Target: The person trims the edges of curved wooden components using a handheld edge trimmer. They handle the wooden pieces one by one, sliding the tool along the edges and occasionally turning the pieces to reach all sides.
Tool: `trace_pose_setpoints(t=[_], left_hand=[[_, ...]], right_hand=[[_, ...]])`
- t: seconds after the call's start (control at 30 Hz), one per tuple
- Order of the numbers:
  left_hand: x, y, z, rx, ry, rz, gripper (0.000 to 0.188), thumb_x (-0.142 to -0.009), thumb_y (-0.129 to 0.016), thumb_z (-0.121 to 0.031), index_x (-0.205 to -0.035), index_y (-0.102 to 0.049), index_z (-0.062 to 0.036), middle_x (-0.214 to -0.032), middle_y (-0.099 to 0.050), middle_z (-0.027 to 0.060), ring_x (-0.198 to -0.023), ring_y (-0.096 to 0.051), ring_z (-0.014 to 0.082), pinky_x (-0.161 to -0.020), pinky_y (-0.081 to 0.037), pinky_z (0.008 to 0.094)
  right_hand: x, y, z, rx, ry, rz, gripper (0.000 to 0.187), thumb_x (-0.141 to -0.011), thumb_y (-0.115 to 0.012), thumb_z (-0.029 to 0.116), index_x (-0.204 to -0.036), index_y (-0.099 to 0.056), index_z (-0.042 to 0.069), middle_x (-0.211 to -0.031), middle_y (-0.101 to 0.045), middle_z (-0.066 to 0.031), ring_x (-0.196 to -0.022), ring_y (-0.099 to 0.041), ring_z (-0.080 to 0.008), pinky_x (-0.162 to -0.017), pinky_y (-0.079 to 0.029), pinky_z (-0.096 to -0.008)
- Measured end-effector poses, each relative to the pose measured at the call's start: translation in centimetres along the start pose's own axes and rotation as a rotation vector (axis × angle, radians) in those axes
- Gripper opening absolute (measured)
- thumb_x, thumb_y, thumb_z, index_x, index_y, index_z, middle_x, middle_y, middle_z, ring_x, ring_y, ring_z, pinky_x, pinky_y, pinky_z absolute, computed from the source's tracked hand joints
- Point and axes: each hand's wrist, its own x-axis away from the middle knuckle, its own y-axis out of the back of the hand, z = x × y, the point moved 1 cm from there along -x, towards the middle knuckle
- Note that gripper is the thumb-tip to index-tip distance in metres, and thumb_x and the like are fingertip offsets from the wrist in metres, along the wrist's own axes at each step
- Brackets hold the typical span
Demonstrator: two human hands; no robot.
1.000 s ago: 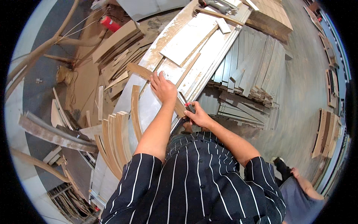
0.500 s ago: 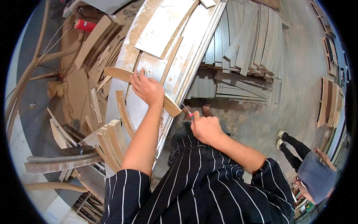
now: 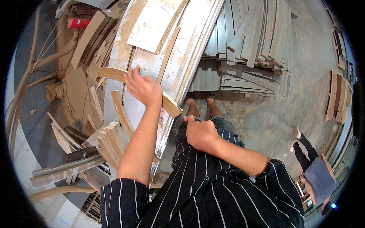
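Note:
A curved wooden strip point(image 3: 172, 106) lies across the metal-topped worktable, its near end sticking out past the table's edge. My left hand point(image 3: 143, 86) is over its middle, gripping it with the fingers bent across the far side. Close to the protruding end, my right hand point(image 3: 201, 133) is closed in a fist around a slim hand tool point(image 3: 186, 119) with a red handle part, like a screwdriver. Its thin metal tip points toward the end of the strip; whether it touches the wood I cannot tell. Most of the tool's handle is hidden in my fist.
On the worktable point(image 3: 142, 62) lie a white-faced board point(image 3: 154, 26) and a narrow wooden strip point(image 3: 169, 55). More curved wooden pieces point(image 3: 110, 142) are stacked at left. Grey boards point(image 3: 262, 34) are piled beyond the table at right. A person point(image 3: 319, 178) stands farther right.
My right hand and the tool have shifted slightly left and down, keeping close to the strip's end. The whole view has moved a little; my left hand keeps its grip on the strip.

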Motion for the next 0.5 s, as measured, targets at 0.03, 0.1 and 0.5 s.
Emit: trace_pose_setpoints(t=[0.03,0.1,0.5], left_hand=[[-0.1,0.2,-0.1,0.0,0.011,0.019,0.045,-0.097,-0.058,-0.004,-0.142,-0.061,-0.0087,-0.152,-0.057,0.0185,-0.151,-0.043,0.0438,-0.124,-0.031,0.0581],[-0.2,0.1,-0.2,0.01,0.004,0.022,0.045,-0.097,-0.057,-0.004,-0.142,-0.061,-0.0084,-0.153,-0.057,0.0185,-0.151,-0.043,0.044,-0.124,-0.031,0.0585],[-0.3,0.2,-0.3,0.051,0.026,0.047,0.047,-0.098,-0.055,-0.002,-0.144,-0.059,-0.0025,-0.153,-0.055,0.0224,-0.15,-0.042,0.046,-0.127,-0.028,0.0589]], right_hand=[[-0.1,0.1,0.0,-0.009,-0.002,0.006,0.032,-0.092,-0.065,0.013,-0.113,-0.056,-0.009,-0.079,-0.078,-0.0192,-0.069,-0.08,-0.0337,-0.057,-0.06,-0.046],[0.0,0.9,0.3,-0.046,-0.026,0.016,0.032,-0.091,-0.066,0.013,-0.113,-0.056,-0.009,-0.08,-0.078,-0.0197,-0.07,-0.08,-0.0339,-0.057,-0.06,-0.0461],[-0.7,2.6,-0.4,-0.091,-0.01,0.042,0.026,-0.092,-0.066,0.014,-0.107,-0.063,-0.007,-0.082,-0.077,-0.0203,-0.08,-0.081,-0.0368,-0.062,-0.062,-0.0482]])
